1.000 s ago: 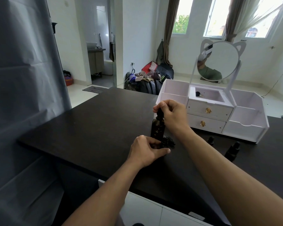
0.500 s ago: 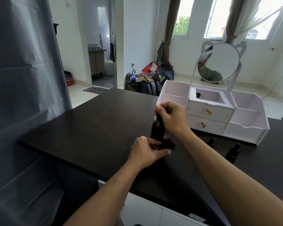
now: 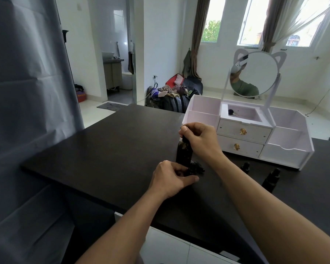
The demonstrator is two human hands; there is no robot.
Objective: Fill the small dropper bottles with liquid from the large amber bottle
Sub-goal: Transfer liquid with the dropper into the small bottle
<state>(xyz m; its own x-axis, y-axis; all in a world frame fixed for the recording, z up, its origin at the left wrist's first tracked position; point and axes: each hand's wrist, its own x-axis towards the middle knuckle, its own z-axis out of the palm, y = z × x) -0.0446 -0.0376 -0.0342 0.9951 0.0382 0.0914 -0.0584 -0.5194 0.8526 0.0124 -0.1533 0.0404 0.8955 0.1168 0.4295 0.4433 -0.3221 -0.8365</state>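
The large amber bottle [image 3: 183, 153] stands upright on the black table [image 3: 107, 149], dark and nearly black in this light. My right hand [image 3: 200, 140] is closed around its cap at the top. My left hand [image 3: 170, 178] grips the bottle's base and hides the lower part. A small dark cluster of caps or droppers [image 3: 196, 167] lies beside the base. Two small dropper bottles stand to the right of my right forearm: one [image 3: 245, 167] nearer the white organizer, the other [image 3: 271, 179] closer to me.
A white vanity organizer [image 3: 286, 149] with two gold-knobbed drawers and a cat-eared round mirror [image 3: 254, 73] stands at the back right of the table. A grey sheet [image 3: 27, 111] hangs on the left. The table's near edge runs diagonally below my arms.
Both hands stay on the amber bottle. My right hand has shifted slightly on the cap; the bottle stays in place.
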